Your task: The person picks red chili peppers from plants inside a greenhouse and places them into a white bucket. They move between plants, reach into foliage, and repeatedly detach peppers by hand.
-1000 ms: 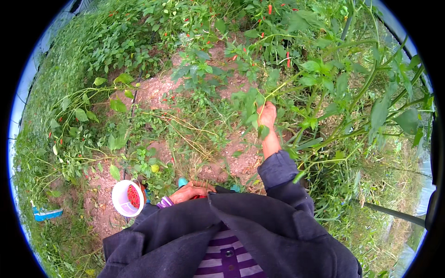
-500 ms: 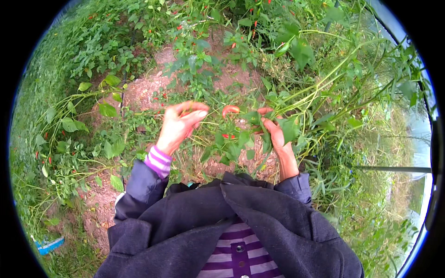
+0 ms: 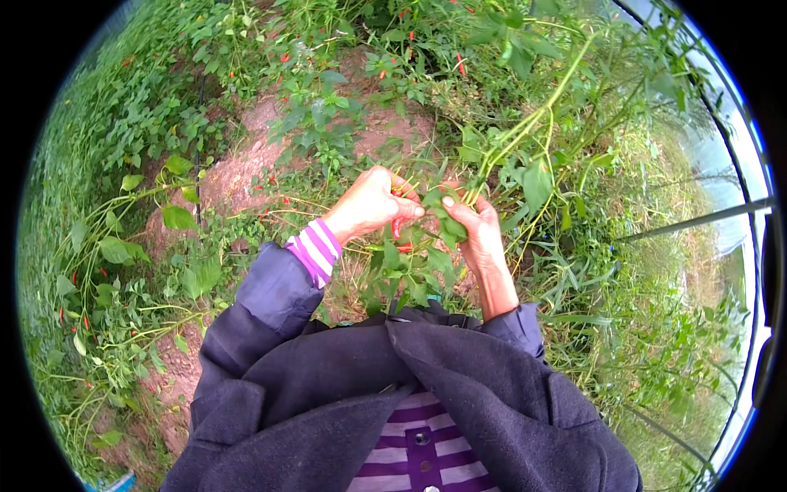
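Reddish bare soil lies under both hands, left hand (image 3: 373, 203) pinching slender red chili (image 3: 397, 227), right hand (image 3: 475, 230) gripping leafy stem (image 3: 447, 221).

Green plants (image 3: 147, 107) grow all around. A patch of brown dirt (image 3: 238, 168) shows between them. Tall grass (image 3: 656, 271) stands on the right. A thin pole (image 3: 697, 220) crosses it.

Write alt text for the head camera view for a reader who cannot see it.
Both hands meet in a leafy chili plant: the left hand pinches a red chili, and the right hand grips green leaves beside it. Below are dark jacket sleeves; bare reddish soil shows among surrounding plants.
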Tool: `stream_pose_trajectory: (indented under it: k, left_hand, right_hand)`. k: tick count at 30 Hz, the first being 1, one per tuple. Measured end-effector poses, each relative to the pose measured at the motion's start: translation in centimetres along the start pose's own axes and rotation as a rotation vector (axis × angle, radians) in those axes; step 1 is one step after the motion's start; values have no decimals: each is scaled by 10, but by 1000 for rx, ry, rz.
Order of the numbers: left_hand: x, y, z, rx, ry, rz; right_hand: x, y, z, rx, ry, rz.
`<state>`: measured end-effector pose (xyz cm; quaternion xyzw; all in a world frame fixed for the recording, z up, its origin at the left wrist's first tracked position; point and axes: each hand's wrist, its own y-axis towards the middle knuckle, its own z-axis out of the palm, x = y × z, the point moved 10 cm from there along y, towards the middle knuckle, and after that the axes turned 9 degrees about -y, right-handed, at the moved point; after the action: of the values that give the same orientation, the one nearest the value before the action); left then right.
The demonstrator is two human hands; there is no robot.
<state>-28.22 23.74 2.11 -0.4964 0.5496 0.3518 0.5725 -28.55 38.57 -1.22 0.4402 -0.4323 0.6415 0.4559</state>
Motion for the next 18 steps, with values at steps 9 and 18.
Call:
stream_pose_trajectory:
  k: [9,18]
  left_hand:
    - [-61,-16,46,-68,848,629]
    - [-2,7,-6,-95,-196,122]
  right_hand:
    - [-16,-16,-36,-64,-198,94]
    - [-5,-22,-14,141,413,150]
